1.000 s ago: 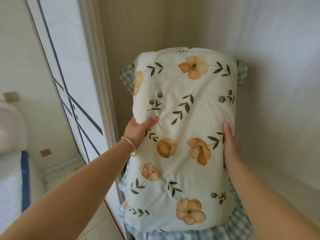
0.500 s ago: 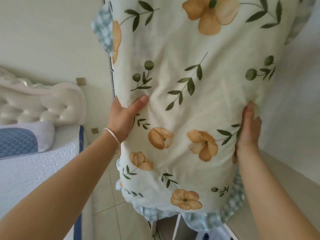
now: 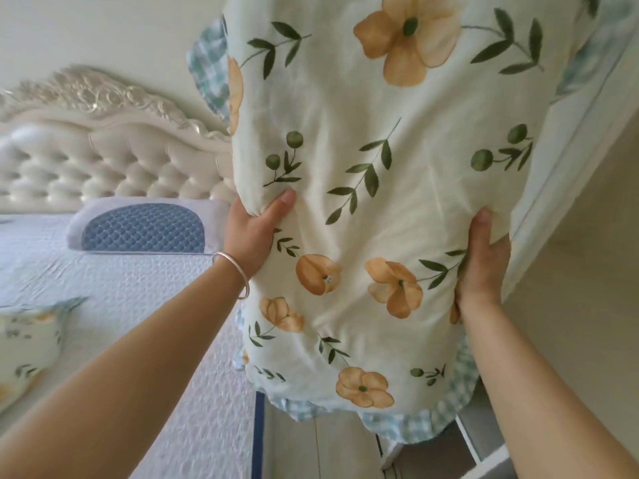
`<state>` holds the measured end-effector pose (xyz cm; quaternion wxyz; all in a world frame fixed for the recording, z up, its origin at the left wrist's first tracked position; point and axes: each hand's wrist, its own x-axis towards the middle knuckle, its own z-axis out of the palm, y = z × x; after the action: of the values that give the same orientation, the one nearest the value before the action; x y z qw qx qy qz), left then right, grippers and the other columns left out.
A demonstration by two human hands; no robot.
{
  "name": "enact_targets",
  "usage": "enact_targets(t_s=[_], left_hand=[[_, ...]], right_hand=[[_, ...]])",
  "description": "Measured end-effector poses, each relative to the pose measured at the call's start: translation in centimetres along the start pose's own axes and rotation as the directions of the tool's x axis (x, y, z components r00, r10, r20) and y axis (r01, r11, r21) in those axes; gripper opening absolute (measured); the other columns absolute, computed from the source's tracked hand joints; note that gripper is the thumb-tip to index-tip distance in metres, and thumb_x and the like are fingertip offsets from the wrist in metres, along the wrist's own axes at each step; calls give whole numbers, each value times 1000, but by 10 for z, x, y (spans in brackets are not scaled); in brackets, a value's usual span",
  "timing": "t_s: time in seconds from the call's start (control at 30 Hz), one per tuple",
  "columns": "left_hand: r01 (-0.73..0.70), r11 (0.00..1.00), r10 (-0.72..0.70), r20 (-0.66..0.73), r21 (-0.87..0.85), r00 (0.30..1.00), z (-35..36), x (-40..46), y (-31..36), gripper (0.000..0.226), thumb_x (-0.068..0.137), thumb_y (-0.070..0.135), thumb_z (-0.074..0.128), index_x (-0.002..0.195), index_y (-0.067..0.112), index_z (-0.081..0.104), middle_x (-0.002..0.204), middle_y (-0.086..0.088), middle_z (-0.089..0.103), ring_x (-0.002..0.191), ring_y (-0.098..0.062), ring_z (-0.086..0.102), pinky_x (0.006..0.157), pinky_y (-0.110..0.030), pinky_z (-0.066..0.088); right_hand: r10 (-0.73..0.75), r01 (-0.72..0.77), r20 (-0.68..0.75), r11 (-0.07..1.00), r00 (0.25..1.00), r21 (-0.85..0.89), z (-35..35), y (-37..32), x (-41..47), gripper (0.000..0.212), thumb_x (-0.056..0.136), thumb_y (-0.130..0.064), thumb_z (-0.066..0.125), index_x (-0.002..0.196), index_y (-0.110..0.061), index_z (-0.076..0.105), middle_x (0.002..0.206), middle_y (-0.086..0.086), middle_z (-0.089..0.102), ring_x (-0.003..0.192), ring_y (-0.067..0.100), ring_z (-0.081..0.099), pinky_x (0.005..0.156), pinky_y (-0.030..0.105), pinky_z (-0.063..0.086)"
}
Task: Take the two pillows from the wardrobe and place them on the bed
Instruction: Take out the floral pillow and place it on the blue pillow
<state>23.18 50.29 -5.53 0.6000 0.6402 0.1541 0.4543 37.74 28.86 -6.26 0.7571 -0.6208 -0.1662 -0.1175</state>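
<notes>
Pillow in cream floral cotton with blue gingham trim (image 3: 366,209) is now out of the wardrobe, carried upright beside the white quilted bed (image 3: 114,305). Left hand (image 3: 254,233) and right hand (image 3: 482,261) clamp its sides. Matching floral pillow (image 3: 24,344) already lies on the bed; drop is next.

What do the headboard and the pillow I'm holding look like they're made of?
Headboard: glossy cream upholstery, probably leather or faux leather, button-tufted, under a carved, pearly-finished frame. Floral pillow: soft matte woven fabric, likely cotton, creasing where both hands grip; gingham ruffle edge.
</notes>
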Motion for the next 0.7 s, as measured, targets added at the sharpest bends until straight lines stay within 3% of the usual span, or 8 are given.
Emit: enact_targets(t_s=[0.13, 0.23, 0.4, 0.7], left_hand=[[96, 993, -91, -69, 74, 993, -41, 20, -40, 54, 65, 46, 73, 111, 17, 66, 101, 2, 72, 94, -15, 70, 79, -30, 59], [162, 978, -140, -165, 129, 976, -68, 36, -67, 72, 59, 57, 73, 119, 19, 62, 106, 2, 72, 95, -14, 70, 79, -32, 59], [303, 937, -243, -295, 176, 924, -99, 65, -116, 62, 65, 56, 73, 116, 23, 62, 102, 3, 72, 91, -16, 70, 78, -37, 59], [438, 866, -268, -515, 242, 814, -115, 190, -196, 60, 70, 62, 70, 116, 24, 61, 97, 2, 72, 86, -18, 69, 75, -36, 59]], right_hand=[[137, -136, 77, 990, 988, -28, 51, 48, -3, 75, 74, -63, 48, 135, -19, 44, 119, -9, 53, 109, 10, 52, 93, 23, 39], [213, -202, 144, 975, 966, -87, 92, 79, 1, 54, 88, -53, 49, 133, -22, 46, 116, -9, 54, 110, 13, 52, 92, 25, 39], [318, -286, 239, 945, 917, -162, 157, 133, 15, 55, 85, -58, 50, 131, -26, 48, 117, -8, 57, 113, 17, 54, 100, 35, 42], [424, -345, 460, 905, 780, -249, 297, 226, 113, 60, 87, -58, 46, 133, -20, 48, 119, -2, 56, 106, 16, 53, 89, 29, 40]])
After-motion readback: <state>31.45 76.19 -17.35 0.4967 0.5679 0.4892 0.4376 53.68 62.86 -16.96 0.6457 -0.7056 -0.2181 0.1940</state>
